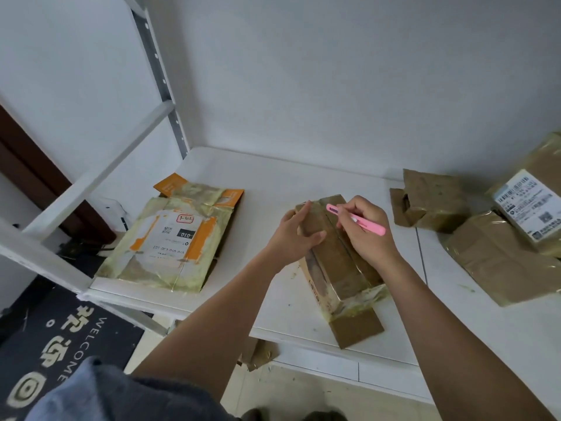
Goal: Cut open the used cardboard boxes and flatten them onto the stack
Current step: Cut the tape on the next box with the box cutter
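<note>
A long, narrow cardboard box (337, 256) wrapped in yellowish tape lies on the white worktop (273, 183), its far end pointing toward the wall and its near end reaching almost to the worktop's front edge, where a brown flap sticks out flat. Both hands are on the far half of this box. The left hand (296, 233) grips the box's left side, fingers curled over the top edge and thumb pressed against the top face. The right hand (368, 227) is closed around a pink utility knife (355, 219), held like a pen — its tip meets the seam that runs lengthwise along the top of the box, just beyond the left hand's thumb.

To the left of the box, well apart from it, lies the stack (171, 238) of flattened cardboard: a taped, orange-printed carton with a white label on top, its orange flaps pointing toward the wall. To the right of the box, near the wall, sits a small brown taped box (431, 202) with an open flap. Further right lie a flattened brown piece (498, 259) and, touching it — partly cut off by the picture's edge — a box with a white shipping label (528, 205).

Left of the stack a white metal shelf frame (100, 168) rises beside the worktop. On the floor below the box's near end lies a scrap of brown cardboard (258, 354), and a dark welcome mat (60, 347) lies under the frame.
</note>
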A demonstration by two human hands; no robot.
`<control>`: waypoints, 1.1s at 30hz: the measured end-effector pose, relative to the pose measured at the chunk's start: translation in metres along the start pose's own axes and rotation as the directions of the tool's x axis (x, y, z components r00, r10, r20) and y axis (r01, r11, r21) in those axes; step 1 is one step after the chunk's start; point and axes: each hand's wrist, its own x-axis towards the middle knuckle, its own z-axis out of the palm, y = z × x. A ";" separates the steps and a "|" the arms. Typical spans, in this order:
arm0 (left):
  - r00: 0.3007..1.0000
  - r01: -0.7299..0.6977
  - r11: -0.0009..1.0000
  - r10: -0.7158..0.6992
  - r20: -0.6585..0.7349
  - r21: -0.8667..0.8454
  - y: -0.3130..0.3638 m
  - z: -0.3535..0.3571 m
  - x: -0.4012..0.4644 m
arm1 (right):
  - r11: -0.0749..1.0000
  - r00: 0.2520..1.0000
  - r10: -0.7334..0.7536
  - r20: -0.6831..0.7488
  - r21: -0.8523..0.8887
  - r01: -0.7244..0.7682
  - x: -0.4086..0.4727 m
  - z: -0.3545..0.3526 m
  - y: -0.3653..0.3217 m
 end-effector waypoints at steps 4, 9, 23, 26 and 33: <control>1.000 0.002 0.999 -0.002 -0.003 0.054 0.002 -0.001 -0.001 | 1.000 0.998 0.016 0.063 -0.022 -0.015 -0.019 -0.012 -0.002; 1.000 -0.002 0.998 0.003 -0.011 0.069 0.004 -0.001 -0.001 | 0.995 0.987 0.069 0.145 -0.077 -0.058 -0.064 -0.041 -0.004; 0.994 0.048 0.965 -0.021 -0.107 0.258 0.006 -0.004 -0.010 | 0.892 0.913 0.287 -0.291 0.429 -0.143 -0.149 -0.035 0.006; 0.987 0.099 0.900 -0.036 -0.154 0.425 0.011 -0.010 -0.019 | 0.700 0.835 0.437 -0.335 0.709 -0.082 -0.149 -0.025 0.011; 0.968 -0.224 0.725 0.245 0.060 0.652 0.030 0.011 -0.026 | 0.427 0.682 0.614 -0.397 0.894 0.137 -0.138 -0.039 0.009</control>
